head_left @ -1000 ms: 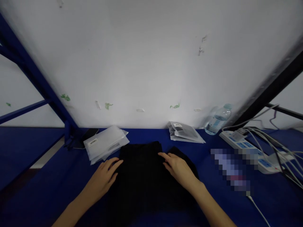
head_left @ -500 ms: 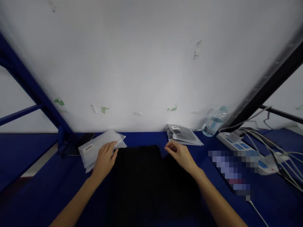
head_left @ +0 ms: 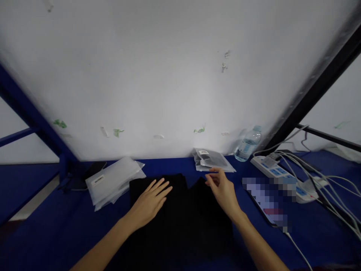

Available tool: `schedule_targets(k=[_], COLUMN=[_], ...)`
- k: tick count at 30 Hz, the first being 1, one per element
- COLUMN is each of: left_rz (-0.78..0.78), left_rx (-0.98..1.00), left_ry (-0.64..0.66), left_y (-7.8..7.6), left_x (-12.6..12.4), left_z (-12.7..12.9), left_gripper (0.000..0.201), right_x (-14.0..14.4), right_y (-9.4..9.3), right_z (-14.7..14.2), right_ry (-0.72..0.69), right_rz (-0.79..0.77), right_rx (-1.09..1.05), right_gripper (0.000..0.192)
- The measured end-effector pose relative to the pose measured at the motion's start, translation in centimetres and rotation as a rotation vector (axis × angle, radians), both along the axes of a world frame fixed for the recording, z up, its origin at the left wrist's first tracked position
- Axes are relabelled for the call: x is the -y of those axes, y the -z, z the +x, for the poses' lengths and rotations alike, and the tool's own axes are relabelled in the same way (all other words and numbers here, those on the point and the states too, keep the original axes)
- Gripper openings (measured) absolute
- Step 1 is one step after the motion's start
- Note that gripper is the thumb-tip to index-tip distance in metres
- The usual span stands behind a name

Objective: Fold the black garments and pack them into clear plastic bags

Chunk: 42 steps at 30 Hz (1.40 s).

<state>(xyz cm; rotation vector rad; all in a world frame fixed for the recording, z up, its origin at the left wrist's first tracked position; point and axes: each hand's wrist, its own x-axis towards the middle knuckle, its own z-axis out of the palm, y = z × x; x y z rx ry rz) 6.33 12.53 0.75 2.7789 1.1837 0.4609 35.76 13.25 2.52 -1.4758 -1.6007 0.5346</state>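
A black garment (head_left: 183,226) lies spread in front of me, with a V-shaped notch in its far edge. What kind of garment it is I cannot make out. My left hand (head_left: 153,201) rests flat on its upper left part, fingers stretched and slightly spread. My right hand (head_left: 221,190) is at the garment's far right corner, fingers loosely bent and apart, with nothing visible between them. Left of the garment lie several clear plastic bags (head_left: 113,180) with a label. Another plastic bag (head_left: 216,160) sits beyond my right hand.
The blue table (head_left: 67,222) meets a white wall (head_left: 158,75) at the back. On the right are a water bottle (head_left: 248,145), a power strip (head_left: 278,172) with tangled white cables, and a phone (head_left: 265,205) on a cord. A dark object (head_left: 96,168) lies behind the left bags.
My left hand has moved right, off the plastic bags and onto the garment. My right hand's fingers have come apart near the garment's corner. The view has shifted slightly.
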Motion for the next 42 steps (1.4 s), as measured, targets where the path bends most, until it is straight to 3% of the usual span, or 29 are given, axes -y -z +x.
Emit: schedule_targets(k=[4,8,10,14,18,20,22,24,26,31,34,36,39,42], left_rz=[0.014,-0.001,0.008,0.015,-0.012,-0.021,-0.011,0.021,0.064,0.044,0.009,0.025,0.072,0.076], left_rx=[-0.027,-0.036,-0.027,-0.032,-0.054,-0.043,-0.019,-0.007,-0.012,-0.033,-0.027,0.004,0.129,0.32], left_ry=[-0.058,-0.075,-0.073,-0.076,-0.082,-0.076,-0.072,-0.092,-0.169,-0.313,-0.316,-0.329,-0.367,-0.356], left_y=[1.6,3.3,3.7,3.9,3.8,3.3,2.6,1.8,1.5,3.6,5.0,5.2,3.7,0.5], left_x=[-1.4,-2.3,-2.4,-2.5,-2.6,-2.5,-2.3,-1.9,-1.4,-0.8,-0.8,-0.8,-0.6,-0.1], left_z=[0.1,0.1,0.5,1.9,3.1,3.3,2.8,1.6,-0.3,-4.5,-5.2,-5.0,-3.9,-1.5], left_gripper=[0.047,0.049,0.049,0.05,0.05,0.05,0.05,0.05,0.049,0.049,0.049,0.05,0.05,0.044], right_x=[1.3,1.7,1.6,1.5,1.0,-0.1,-1.8,-3.6,-5.1,-6.6,-6.2,-5.9,-5.3,-4.3], right_y=[2.1,4.5,5.2,5.5,4.7,4.1,3.6,3.2,3.0,3.1,3.1,2.9,2.1,0.4], right_z=[-0.8,-0.3,0.4,1.9,3.1,4.0,5.2,6.5,7.7,8.4,7.8,7.4,6.9,5.9], right_ry=[-0.231,-0.279,-0.276,-0.276,-0.308,-0.239,-0.037,0.166,0.253,0.256,0.252,0.268,0.302,0.305], right_rz=[0.055,0.03,0.042,0.043,0.014,0.036,0.093,0.143,0.157,0.17,0.189,0.202,0.23,0.278], right_rx=[0.269,0.494,0.543,0.574,0.543,0.524,0.559,0.622,0.666,0.689,0.653,0.612,0.536,0.428], right_gripper=[0.032,0.055,0.057,0.056,0.054,0.047,0.037,0.029,0.026,0.017,0.018,0.022,0.026,0.027])
